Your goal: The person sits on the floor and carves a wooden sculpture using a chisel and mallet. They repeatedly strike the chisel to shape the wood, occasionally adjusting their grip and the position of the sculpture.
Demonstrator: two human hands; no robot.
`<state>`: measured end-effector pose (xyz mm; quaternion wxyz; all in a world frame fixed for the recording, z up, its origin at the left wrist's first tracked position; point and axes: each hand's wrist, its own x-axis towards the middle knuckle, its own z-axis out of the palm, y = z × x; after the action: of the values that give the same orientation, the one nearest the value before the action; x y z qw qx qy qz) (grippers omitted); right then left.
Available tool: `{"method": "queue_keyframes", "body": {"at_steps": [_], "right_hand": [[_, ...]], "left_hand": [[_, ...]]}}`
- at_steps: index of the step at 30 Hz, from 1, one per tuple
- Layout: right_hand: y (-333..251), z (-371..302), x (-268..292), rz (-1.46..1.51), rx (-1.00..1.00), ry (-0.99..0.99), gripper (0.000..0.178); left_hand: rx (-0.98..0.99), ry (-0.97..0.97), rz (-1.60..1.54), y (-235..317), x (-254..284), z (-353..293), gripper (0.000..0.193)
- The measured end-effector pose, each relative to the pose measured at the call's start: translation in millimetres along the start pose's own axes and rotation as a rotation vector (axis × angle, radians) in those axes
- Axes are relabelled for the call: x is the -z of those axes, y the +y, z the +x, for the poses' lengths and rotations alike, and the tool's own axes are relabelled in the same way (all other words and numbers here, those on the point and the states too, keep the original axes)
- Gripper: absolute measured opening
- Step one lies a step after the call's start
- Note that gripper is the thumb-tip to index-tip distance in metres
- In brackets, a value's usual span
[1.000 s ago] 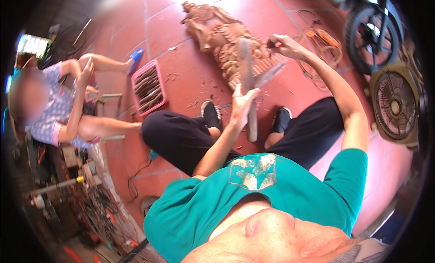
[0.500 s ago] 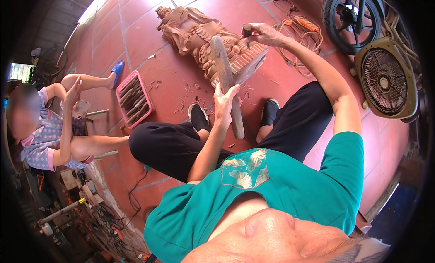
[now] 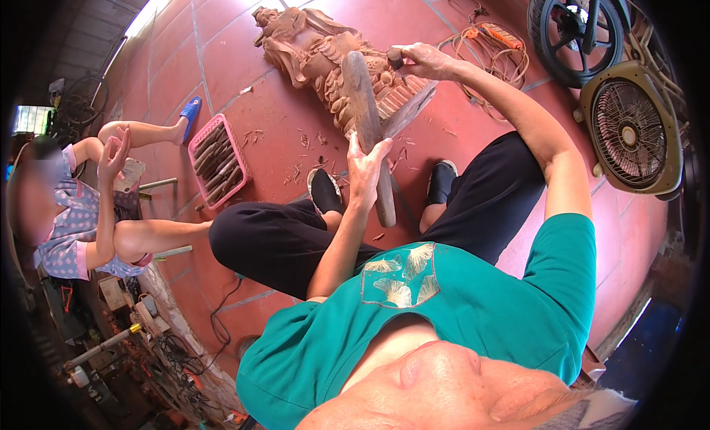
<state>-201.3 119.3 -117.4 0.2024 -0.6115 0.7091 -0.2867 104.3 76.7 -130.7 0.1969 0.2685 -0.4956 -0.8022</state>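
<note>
A carved reddish-brown wooden figure (image 3: 325,56) lies tilted on the tiled floor in front of me. My left hand (image 3: 367,171) is wrapped round a long, weathered wooden bar (image 3: 359,93), which rises across the figure's lower end. Another grey wooden piece (image 3: 411,110) slants beneath it; whether the two are joined I cannot tell. At the figure's right edge, my right hand (image 3: 427,62) is closed with its fingertips on a short dark-handled tool (image 3: 396,58), whose working end I cannot make out.
A pink basket (image 3: 244,163) of dark-handled tools stands left of wood shavings (image 3: 319,163). Further left sits another person (image 3: 89,223) with a phone. On the right are a box fan (image 3: 629,134), a black wheel (image 3: 543,30) and a coiled orange cord (image 3: 510,75).
My right hand has shifted a little left and nearer with the dark-handled tool. My left hand stays nearly still on the wooden bar. The other person's raised hand has moved slightly.
</note>
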Motion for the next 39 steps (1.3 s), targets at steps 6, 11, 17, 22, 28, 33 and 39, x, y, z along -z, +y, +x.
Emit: {"method": "queue_keyframes", "body": {"at_steps": [6,11,17,22,28,33,39], "right_hand": [[-8.6,1.4,-0.5,-0.045,0.040,-0.014,0.028],[-20.2,4.1,0.1,-0.161,0.033,-0.068,0.022],[-23.0,3.9,0.5,-0.147,0.027,-0.063,0.018],[-20.7,3.7,0.8,-0.283,0.057,-0.070,0.017],[-28.1,2.5,-0.4,-0.283,0.094,-0.075,0.022],[-24.9,2.5,-1.3,-0.233,0.091,-0.074,0.024],[-18.6,4.6,-4.3,-0.250,0.065,-0.105,0.026]], "left_hand": [[-0.047,0.005,0.109,6.7,-2.2,-0.8,0.036],[-0.112,0.015,0.188,9.2,-3.0,-2.0,0.039],[-0.105,0.028,0.277,14.7,-3.5,-2.8,0.044],[-0.101,0.028,0.278,15.5,-5.4,-3.7,0.045],[-0.161,0.049,0.255,17.3,-8.0,-5.2,0.038],[-0.158,0.049,0.258,18.9,-8.2,-5.7,0.037],[-0.167,0.053,0.276,20.3,-9.6,-6.3,0.037]]}}
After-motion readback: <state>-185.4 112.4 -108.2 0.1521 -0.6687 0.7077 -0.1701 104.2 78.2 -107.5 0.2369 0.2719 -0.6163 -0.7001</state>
